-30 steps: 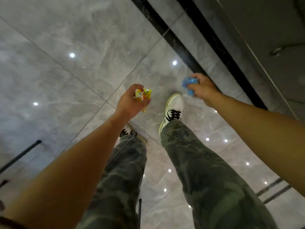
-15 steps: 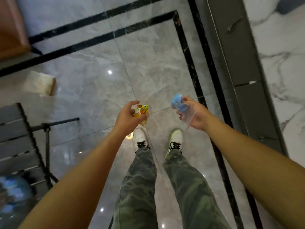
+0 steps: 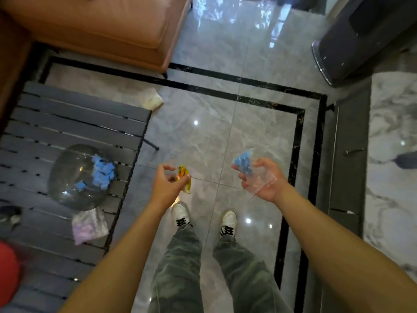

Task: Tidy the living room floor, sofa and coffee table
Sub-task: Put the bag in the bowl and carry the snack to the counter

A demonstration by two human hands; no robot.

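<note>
My left hand pinches a small orange and yellow snack packet above the grey tiled floor. My right hand holds a clear zip bag with blue pieces at its upper end. The dark slatted coffee table stands to the left. On it sits a clear glass bowl with several blue pieces, and a clear bag of pale purple pieces lies near the table's front edge. A pale yellowish bag lies on the floor beyond the table corner.
An orange-brown sofa fills the top left. A dark grey cylindrical appliance stands at the top right beside a dark cabinet front. A red object shows at the left edge. My feet in white shoes stand on the floor.
The view has swung up and left, bringing the whole coffee table, the bowl and the sofa into sight. Both hands keep their items; the right hand's clear bag now shows opened out.
</note>
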